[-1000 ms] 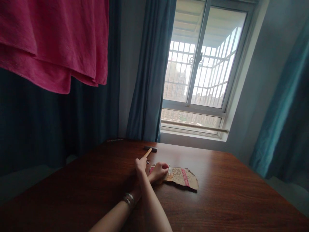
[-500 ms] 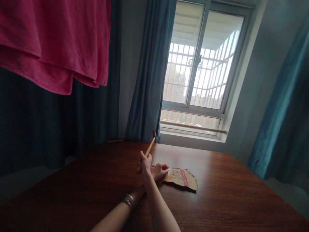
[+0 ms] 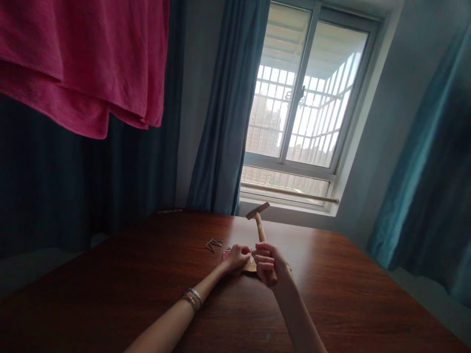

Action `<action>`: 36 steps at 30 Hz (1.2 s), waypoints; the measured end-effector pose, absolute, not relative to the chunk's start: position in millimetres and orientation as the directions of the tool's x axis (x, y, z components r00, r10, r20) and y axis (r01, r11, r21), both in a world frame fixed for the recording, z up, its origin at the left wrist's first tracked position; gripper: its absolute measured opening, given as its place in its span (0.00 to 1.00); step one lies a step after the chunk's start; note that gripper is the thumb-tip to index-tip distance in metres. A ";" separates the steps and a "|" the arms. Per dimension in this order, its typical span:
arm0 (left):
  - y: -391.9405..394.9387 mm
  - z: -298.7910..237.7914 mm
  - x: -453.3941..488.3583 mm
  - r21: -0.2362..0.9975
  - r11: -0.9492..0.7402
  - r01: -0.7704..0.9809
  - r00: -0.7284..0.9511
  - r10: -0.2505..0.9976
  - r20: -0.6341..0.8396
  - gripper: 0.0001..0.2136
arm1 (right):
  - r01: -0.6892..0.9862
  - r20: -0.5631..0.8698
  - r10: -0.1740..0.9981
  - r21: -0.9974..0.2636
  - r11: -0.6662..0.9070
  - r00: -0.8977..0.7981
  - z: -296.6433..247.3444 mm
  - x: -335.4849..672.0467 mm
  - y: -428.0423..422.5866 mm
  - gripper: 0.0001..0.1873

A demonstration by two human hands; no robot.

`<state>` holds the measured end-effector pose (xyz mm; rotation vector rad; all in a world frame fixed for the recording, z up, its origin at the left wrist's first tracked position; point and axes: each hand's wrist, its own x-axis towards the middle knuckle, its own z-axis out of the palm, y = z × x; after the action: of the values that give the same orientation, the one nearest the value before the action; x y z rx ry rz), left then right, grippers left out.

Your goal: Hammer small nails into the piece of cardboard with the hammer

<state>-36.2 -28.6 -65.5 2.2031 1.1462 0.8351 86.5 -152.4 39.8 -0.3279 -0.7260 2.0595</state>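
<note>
1. Gripping the hammer (image 3: 260,228) low on its wooden handle, the right hand (image 3: 267,262) is clenched around it, with the fingers wrapped fully over the wood.
2. The hammer stands nearly upright above the fist. Its dark head is at the top and tilted a little, raised well clear of the table (image 3: 147,284).
3. The left hand (image 3: 237,256) lies just beside the right, with its fingers bent and the tips down on a card (image 3: 250,266). Whether those fingertips pinch something small cannot be told.
4. The card lies flat on the table, mostly hidden under and between the two hands. Only a tan strip and a pink corner show.
5. A few nails (image 3: 213,243) lie loose on the table, near the left hand on its far left side and apart from the card.
6. Bracelets (image 3: 193,296) circle the left wrist, and the forearm rests along the tabletop.
7. Beyond the table's far edge is a barred window (image 3: 298,108), with a blue curtain (image 3: 224,113) to its left.
8. A pink cloth (image 3: 84,59) hangs across the upper left of the view.
</note>
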 end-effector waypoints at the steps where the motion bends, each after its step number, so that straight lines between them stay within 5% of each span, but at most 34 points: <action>1: -27.8 -66.8 -35.7 0.671 -0.520 0.528 0.453 0.841 0.296 0.10 | -0.681 0.032 0.809 -0.560 -0.472 -0.587 33.6 93.4 -161.1 0.17; 5: -23.4 -72.4 -33.6 0.651 -0.543 0.531 0.453 0.831 0.323 0.10 | -0.613 -0.081 0.795 -0.592 -0.523 -0.601 8.2 108.4 -192.1 0.23; 10: -19.7 -75.4 -34.2 0.630 -0.562 0.535 0.459 0.820 0.342 0.11 | -0.583 -0.127 0.961 -0.773 -0.251 -0.246 -18.6 94.7 -223.2 0.16; 18: -18.0 -77.5 -34.5 0.611 -0.566 0.553 0.453 0.820 0.349 0.11 | -0.538 -0.088 0.995 -0.837 -0.096 -0.040 -44.6 63.3 -236.0 0.20; 36: -22.7 -72.3 -35.7 0.638 -0.564 0.524 0.470 0.816 0.336 0.12 | -0.407 -0.151 0.988 -0.905 -0.126 0.030 -48.1 68.9 -213.4 0.32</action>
<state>-35.7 -22.7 -72.3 2.2707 1.1155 0.8718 68.9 -213.4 -48.1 -1.0218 -0.7835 1.4340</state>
